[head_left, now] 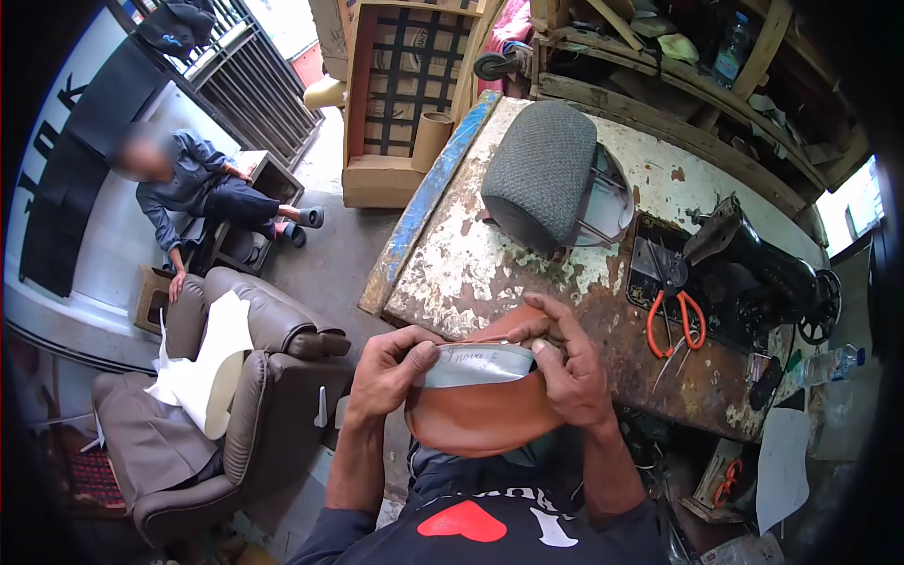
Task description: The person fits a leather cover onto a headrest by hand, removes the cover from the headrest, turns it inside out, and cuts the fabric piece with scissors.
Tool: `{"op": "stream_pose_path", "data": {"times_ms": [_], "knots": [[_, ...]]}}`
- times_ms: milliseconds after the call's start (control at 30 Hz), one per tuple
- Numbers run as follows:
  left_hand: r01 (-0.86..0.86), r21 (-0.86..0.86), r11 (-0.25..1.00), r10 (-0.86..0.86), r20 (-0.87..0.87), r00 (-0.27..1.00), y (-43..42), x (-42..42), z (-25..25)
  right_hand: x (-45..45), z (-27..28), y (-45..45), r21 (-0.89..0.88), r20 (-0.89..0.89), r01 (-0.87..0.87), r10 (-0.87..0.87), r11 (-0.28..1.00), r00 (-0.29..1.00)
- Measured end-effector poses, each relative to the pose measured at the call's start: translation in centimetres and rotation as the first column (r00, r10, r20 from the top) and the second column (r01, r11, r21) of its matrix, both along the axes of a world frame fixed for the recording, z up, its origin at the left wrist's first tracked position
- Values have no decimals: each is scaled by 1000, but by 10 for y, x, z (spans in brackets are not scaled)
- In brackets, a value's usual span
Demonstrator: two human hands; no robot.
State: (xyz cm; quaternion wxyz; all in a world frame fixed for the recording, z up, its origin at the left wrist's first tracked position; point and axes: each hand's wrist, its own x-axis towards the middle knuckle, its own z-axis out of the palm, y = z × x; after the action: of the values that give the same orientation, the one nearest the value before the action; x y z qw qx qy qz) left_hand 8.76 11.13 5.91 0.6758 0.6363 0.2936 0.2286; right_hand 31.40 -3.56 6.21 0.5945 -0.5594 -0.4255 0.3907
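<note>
My left hand point(391, 372) pinches one end of a tan-brown leather piece point(480, 419) between thumb and fingers. At its other end, my right hand point(570, 363) grips the edge, the thumb pressed against the material. A pale grey-white strip with handwriting point(471, 367) lies along the leather's upper part, between both hands. The piece is held in front of my chest, at the near edge of a worn worktable point(452, 301). Beyond the hands, a grey fabric-covered pad point(541, 174) rests on the table.
Orange-handled scissors point(673, 301) lie beside a black sewing machine point(744, 250) on the table's right side. A plastic bottle point(829, 365) is at the far right. To the left stands a brown armchair point(292, 405) bearing white sheets point(212, 358). A seated person point(202, 179) is behind it.
</note>
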Motion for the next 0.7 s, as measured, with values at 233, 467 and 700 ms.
{"op": "stream_pose_path", "data": {"times_ms": [233,467,700], "knots": [[-76,-36,996,81,194,978,-4,-2,0,-3,-10,-2,8,-38,48,-47,999,998],[56,620,782,47,-150,988,-11,-3,25,4,-2,-2,256,444,-18,-101,967,890],[62,738,672,77,-153,985,-15,-8,23,-1,2,-1,206,537,-26,-91,978,839]]}}
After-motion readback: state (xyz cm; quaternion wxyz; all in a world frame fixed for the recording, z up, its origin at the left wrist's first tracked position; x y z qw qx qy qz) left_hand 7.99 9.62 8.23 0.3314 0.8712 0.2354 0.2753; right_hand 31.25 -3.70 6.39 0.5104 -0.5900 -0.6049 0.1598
